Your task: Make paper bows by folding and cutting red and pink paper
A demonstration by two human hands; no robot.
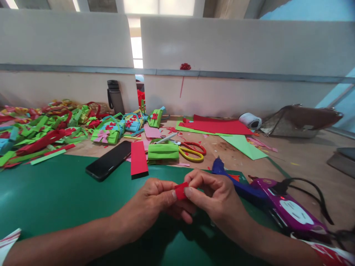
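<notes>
Two hands on one red paper

— Any readable lettering from here?
— None. White oval label on purple power strip: print too small, blurred.
— Round mark near the black plug?
— Same casing. Also illegible. Brand, numbers: can't make out.

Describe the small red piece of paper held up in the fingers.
The small red piece of paper looks plain, matte and roughly rectangular, seemingly folded near its upper edge. Slightly tilted, it is held above the smooth green mat, pinched by the left hand and right hand; fingertips partly cover its sides.
</notes>
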